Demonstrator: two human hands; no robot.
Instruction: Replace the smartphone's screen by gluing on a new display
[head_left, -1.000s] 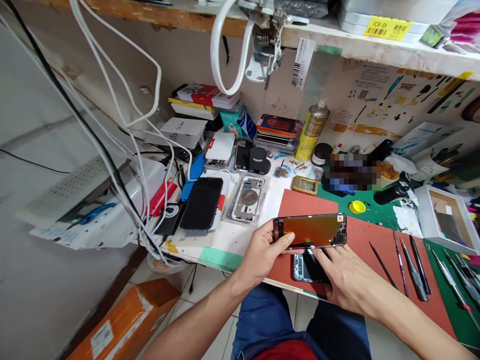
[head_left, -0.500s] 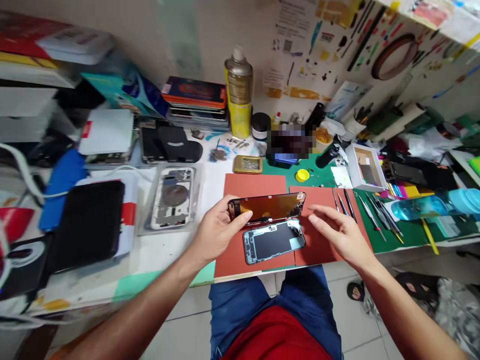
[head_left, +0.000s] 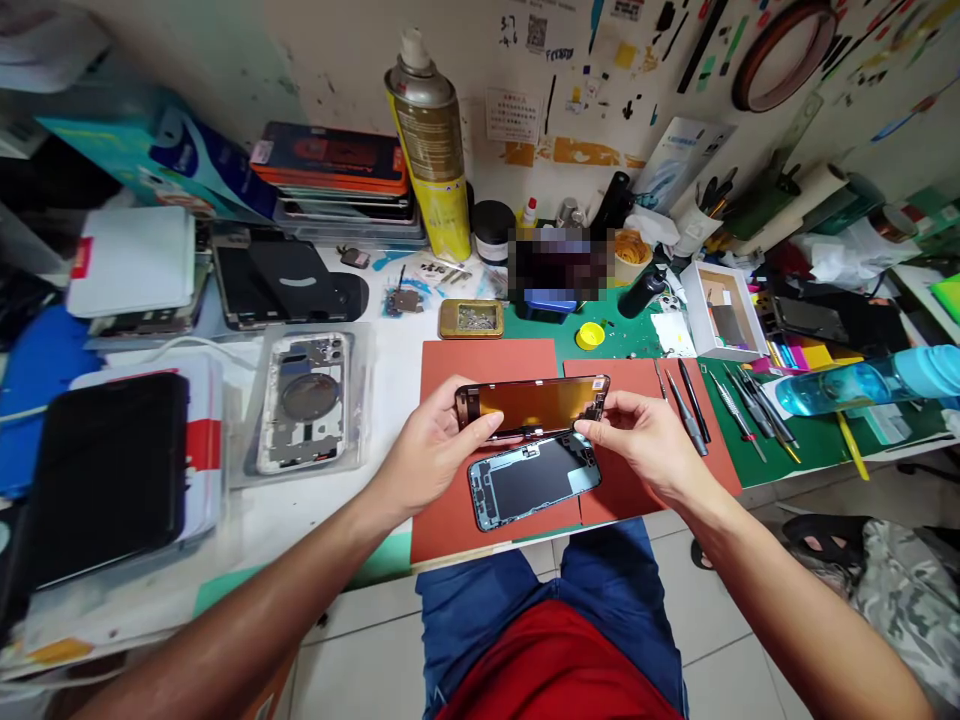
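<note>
My left hand (head_left: 442, 440) grips the left end of a phone screen (head_left: 529, 408), its thumb across the coppery inner side. At the other end my right hand (head_left: 634, 435) pinches the screen's right edge between thumb and fingers. The screen is held tilted up, its back facing me. Just below and nearer to me lies a second phone part, a thin dark panel with a pale blue frame (head_left: 536, 482), flat on the reddish-brown mat (head_left: 450, 520). Whether the screen's lower edge touches that panel I cannot tell.
Right of the mat lie tweezers and pens (head_left: 761, 405) and a blue water bottle (head_left: 847, 385). An opened phone housing in a clear tray (head_left: 304, 400) and a black tablet-like device (head_left: 109, 480) are at left. Behind stand a spray can (head_left: 435, 150) and a small tin (head_left: 471, 318).
My right hand, apart from the screen half a second ago, has moved left and closed on its right end. My left hand keeps its hold. The camera view has shifted.
</note>
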